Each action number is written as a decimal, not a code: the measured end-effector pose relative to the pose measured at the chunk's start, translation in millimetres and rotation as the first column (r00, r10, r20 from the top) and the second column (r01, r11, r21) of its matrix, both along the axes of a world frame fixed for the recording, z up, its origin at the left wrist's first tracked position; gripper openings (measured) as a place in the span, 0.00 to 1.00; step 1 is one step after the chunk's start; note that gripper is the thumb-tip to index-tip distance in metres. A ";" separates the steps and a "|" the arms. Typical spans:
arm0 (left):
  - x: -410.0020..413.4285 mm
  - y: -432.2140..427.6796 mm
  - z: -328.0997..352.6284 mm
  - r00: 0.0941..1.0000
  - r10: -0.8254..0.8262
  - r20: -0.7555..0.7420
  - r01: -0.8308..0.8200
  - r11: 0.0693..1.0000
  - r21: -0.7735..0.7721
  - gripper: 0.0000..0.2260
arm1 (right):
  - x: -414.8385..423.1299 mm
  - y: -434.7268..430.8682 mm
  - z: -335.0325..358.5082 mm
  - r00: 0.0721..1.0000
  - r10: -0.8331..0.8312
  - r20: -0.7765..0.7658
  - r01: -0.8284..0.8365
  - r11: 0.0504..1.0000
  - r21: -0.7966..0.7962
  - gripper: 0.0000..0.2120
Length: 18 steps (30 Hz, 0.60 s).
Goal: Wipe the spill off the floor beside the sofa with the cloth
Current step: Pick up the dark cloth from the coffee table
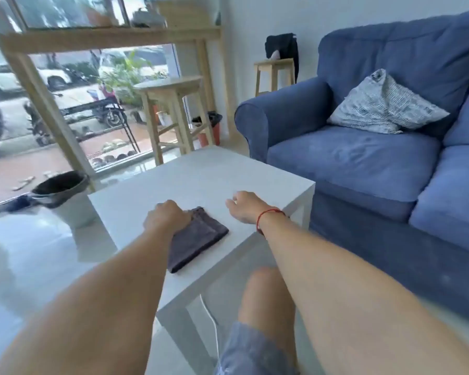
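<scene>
Two bare forearms reaching forward over a low white table (201,174), seen from the head camera. Left hand (166,216) lying knuckles-up on the far left edge of a folded dark grey cloth (198,238), fingers curled down onto the fabric — touching it, though whether anything is pinched cannot be told from above. Cloth flat on the tabletop, near the front edge, folded into a rough rectangle and angled toward the near corner. Right hand (245,208) just to the right of the cloth and apart from it, fingers loosely bent, holding nothing; whether it rests on the surface or hovers over it unclear. Red string bracelet (267,216) round that wrist. Bare knee (263,290) and blue shorts (251,350) below, beside the table's near leg, with a thin white cable (213,323) running down there. Blue sofa (377,158) on the right, close beside the table, a patterned grey-white cushion (382,104) propped in its corner. Glossy pale floor (33,255) to the left — no spill distinguishable on it. Black-lined bin (63,193) past the table's far left corner, a wooden stool (171,115) behind by the glass front.
</scene>
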<state>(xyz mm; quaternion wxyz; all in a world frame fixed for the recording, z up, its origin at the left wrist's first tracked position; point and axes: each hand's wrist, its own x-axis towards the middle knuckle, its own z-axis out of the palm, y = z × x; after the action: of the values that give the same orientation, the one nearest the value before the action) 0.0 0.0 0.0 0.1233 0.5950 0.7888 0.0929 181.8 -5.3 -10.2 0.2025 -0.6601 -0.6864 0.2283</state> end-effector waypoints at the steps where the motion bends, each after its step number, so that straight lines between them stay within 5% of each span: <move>1: -13.0 -5.3 -4.4 0.999 0.045 -0.004 -0.046 0.998 -0.031 0.21 | -16.7 -0.4 -6.0 0.999 0.042 0.002 -0.042 0.998 -0.054 0.14; 5: -43.4 -17.6 -27.2 0.962 0.261 0.079 -0.255 0.963 -0.084 0.25 | -70.8 -2.6 -26.1 0.998 0.056 0.021 -0.052 0.988 -0.148 0.22; 9: -46.1 -21.0 -38.2 0.947 0.278 0.163 -0.258 0.957 -0.135 0.18 | -84.9 6.9 -40.6 0.990 -0.016 0.142 0.028 0.997 -0.077 0.23; 13: -21.5 -15.6 -36.0 0.920 0.282 0.271 -0.261 0.959 -0.113 0.16 | -78.7 8.1 -40.4 1.000 -0.017 -0.020 0.014 0.987 -0.157 0.15; 18: 49.1 3.3 -28.9 0.877 0.104 0.470 -0.166 0.982 0.092 0.20 | -11.3 4.9 -23.9 0.930 -0.182 -0.320 0.141 0.979 -0.145 0.20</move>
<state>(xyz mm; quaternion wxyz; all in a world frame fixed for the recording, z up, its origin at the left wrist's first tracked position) 49.1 3.3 -28.9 0.2621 0.5059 0.7684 0.2915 170.5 -0.4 -34.1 0.2932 -0.6775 -0.5710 0.3590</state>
